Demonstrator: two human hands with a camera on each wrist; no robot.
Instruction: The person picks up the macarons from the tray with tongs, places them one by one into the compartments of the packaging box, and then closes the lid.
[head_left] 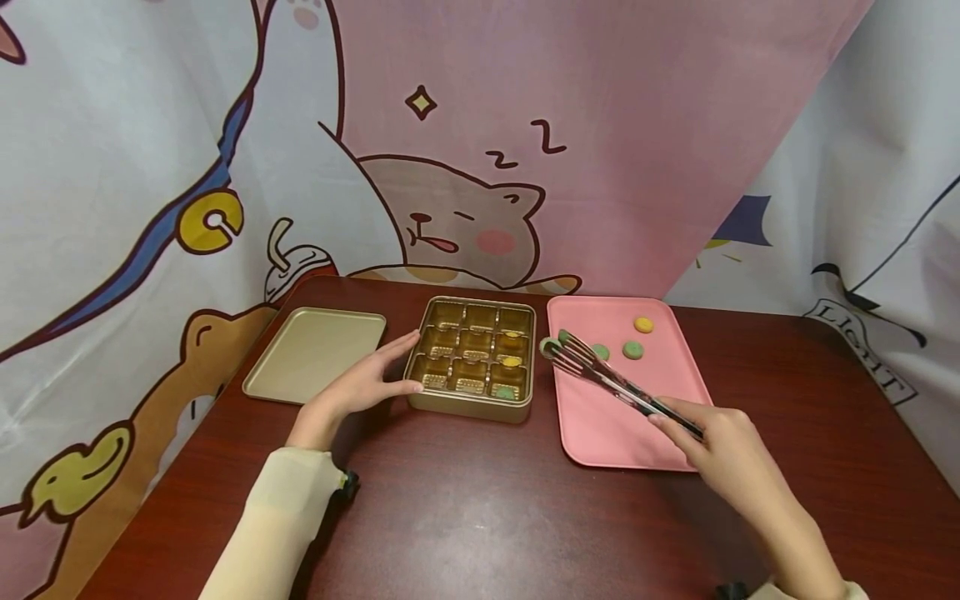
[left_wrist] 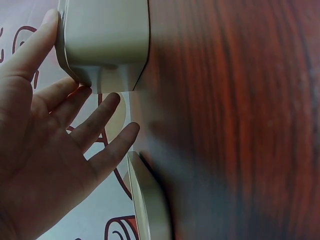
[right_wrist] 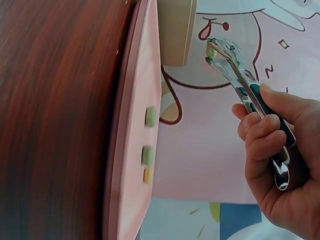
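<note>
Tongs: metal tongs [head_left: 615, 385], shiny, slim, with dark grip sections; long axis runs from the right hand up and left toward the box, tips over the pink tray's left edge.
Tongs' load: a small round green piece [head_left: 549, 345] pinched between the tips, held above the tray, just beside the box's right wall.
Right hand: right hand [head_left: 722, 457] curled round the tongs' handle end, squeezing the arms together.
Left hand: left hand [head_left: 369, 382] spread with straight fingers, thumb and fingertips resting against the box's left wall.
Box: gold tin box [head_left: 420, 398], rectangular with rounded corners, glossy divided insert; yellow and green pieces sit in its right column.
Tray: pink tray [head_left: 600, 433], smooth and matte, with three round pieces, two green and one yellow.
Lid: flat gold lid [head_left: 315, 354] left of the box.
Table: dark reddish wood-grain table [head_left: 480, 517].
Hard to make out: patterns in the box's remaining cells; wrist views show the box only in part.
</note>
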